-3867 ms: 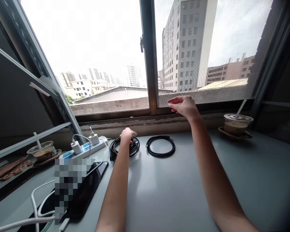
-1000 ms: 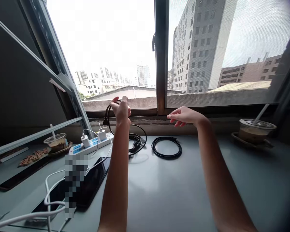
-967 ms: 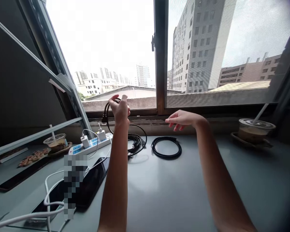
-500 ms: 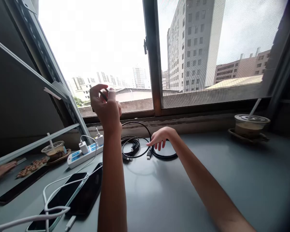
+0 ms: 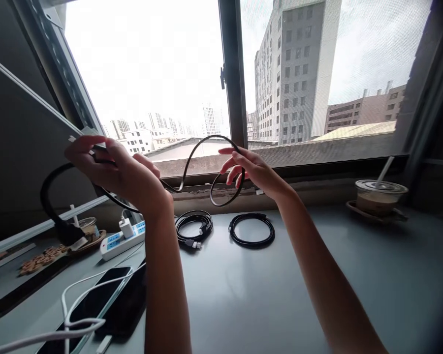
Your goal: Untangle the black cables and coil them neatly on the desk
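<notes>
My left hand (image 5: 114, 169) is raised at the left and grips a black cable (image 5: 192, 152) near one end; the plug end droops down to the left. The cable arcs across to my right hand (image 5: 253, 169), which pinches it where it curls into a small loop in the air. Below my hands, two more black cable coils lie on the grey table (image 5: 280, 295): a tangled coil (image 5: 194, 226) and a neat round coil (image 5: 251, 229) to its right.
A white power strip (image 5: 120, 238) with chargers sits at the left, and phones (image 5: 107, 300) with white charging cords lie in front of it. Iced drinks stand at the far left (image 5: 83, 228) and far right (image 5: 378, 194). The window runs along the table's back edge.
My left hand lifted one black cable off the tangled coil and carried it left. My right hand dropped to the table, then rose holding the cable's other part, stretching it between both hands.
</notes>
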The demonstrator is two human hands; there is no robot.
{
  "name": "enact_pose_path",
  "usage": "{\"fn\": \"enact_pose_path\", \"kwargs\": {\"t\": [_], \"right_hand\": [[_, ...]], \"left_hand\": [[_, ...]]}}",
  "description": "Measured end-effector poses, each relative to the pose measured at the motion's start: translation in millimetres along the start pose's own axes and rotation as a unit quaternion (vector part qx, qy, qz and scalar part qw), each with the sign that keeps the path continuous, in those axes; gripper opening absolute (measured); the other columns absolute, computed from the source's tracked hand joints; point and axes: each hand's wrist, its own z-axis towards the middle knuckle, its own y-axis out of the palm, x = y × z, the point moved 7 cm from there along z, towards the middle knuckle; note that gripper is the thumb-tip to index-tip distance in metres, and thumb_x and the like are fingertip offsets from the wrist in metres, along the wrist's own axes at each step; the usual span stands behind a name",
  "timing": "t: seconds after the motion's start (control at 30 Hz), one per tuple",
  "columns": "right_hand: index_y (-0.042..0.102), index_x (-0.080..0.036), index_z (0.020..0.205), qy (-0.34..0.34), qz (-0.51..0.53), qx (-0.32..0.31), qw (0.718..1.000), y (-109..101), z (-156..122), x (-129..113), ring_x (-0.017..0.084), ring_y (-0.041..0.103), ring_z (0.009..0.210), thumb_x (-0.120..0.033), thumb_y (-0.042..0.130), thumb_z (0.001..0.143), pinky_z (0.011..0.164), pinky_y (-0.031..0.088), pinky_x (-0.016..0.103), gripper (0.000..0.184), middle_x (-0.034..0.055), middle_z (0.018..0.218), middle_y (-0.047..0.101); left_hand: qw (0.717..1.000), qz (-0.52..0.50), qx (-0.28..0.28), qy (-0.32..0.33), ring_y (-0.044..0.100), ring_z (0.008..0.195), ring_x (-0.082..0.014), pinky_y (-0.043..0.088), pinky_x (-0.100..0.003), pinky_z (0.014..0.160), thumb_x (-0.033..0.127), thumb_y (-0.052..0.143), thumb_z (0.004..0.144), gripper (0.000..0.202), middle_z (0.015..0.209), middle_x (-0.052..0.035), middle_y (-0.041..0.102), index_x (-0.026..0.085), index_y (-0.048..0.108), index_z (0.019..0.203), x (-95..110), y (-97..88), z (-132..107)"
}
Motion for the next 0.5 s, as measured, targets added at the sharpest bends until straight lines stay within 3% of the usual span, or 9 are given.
{"fn": "enact_pose_path", "kwargs": {"t": [0.03, 0.1, 0.2, 0.3, 0.37, 0.5], "right_hand": [[0.046, -0.015, 0.121, -0.012, 0.000, 0.031, 0.999, -8, -3, -8, 0.008, 0.059, 0.055, -0.032, 0.035, 0.093, 0.043, 0.044, 0.017, 0.034, 0.0036, 0.084, 0.065], [0.046, -0.017, 0.122, -0.022, -0.009, 0.088, 0.996, -24, -9, -19, 0.007, 0.056, 0.050, -0.036, 0.038, 0.092, 0.038, 0.040, 0.016, 0.037, 0.0022, 0.082, 0.064], [0.051, -0.018, 0.119, -0.020, -0.029, 0.153, 0.988, -47, -20, -28, 0.006, 0.054, 0.045, -0.040, 0.043, 0.090, 0.035, 0.037, 0.015, 0.038, 0.0011, 0.077, 0.062], [0.057, -0.018, 0.113, -0.022, -0.066, 0.204, 0.977, -64, -31, -37, 0.005, 0.052, 0.042, -0.040, 0.051, 0.085, 0.034, 0.037, 0.015, 0.036, -0.0003, 0.071, 0.060], [0.061, -0.018, 0.108, -0.027, -0.100, 0.244, 0.964, -73, -37, -43, 0.004, 0.050, 0.040, -0.037, 0.055, 0.082, 0.034, 0.036, 0.015, 0.032, -0.0014, 0.066, 0.058], [0.063, -0.019, 0.105, -0.023, -0.120, 0.328, 0.937, -88, -50, -52, 0.004, 0.046, 0.036, -0.030, 0.056, 0.080, 0.032, 0.035, 0.014, 0.028, -0.0024, 0.061, 0.058]], "left_hand": [[0.999, -0.016, 0.032, -0.004, 0.021, 0.038, -0.0025, 0.015, -0.021, 0.031, 0.017, 0.035, 0.085, 0.008, 0.068, 0.0053, 0.036, 0.024, 0.037, 0.082, -1, -3.5, 0], [0.997, -0.045, 0.014, -0.060, 0.023, 0.034, -0.0012, 0.017, -0.020, 0.030, 0.011, 0.035, 0.084, 0.013, 0.064, 0.0066, 0.034, 0.023, 0.035, 0.080, -10, 1.8, 1], [0.986, -0.046, -0.065, -0.147, 0.031, 0.030, -0.0016, 0.024, -0.019, 0.029, 0.008, 0.039, 0.082, 0.013, 0.056, 0.0090, 0.036, 0.020, 0.040, 0.085, -29, 16.6, -1], [0.971, -0.028, -0.141, -0.189, 0.035, 0.029, -0.0031, 0.025, -0.020, 0.029, 0.022, 0.046, 0.086, 0.008, 0.052, 0.0087, 0.042, 0.019, 0.046, 0.093, -43, 27.7, -6], [0.963, -0.037, -0.174, -0.204, 0.035, 0.029, -0.0040, 0.023, -0.021, 0.029, 0.031, 0.049, 0.085, 0.015, 0.049, 0.0084, 0.039, 0.020, 0.048, 0.096, -49, 32.0, -10], [0.970, -0.039, -0.169, -0.168, 0.027, 0.030, -0.0028, 0.018, -0.022, 0.030, 0.035, 0.042, 0.088, 0.021, 0.050, 0.0078, 0.038, 0.024, 0.048, 0.105, -49, 29.9, -11]]}}
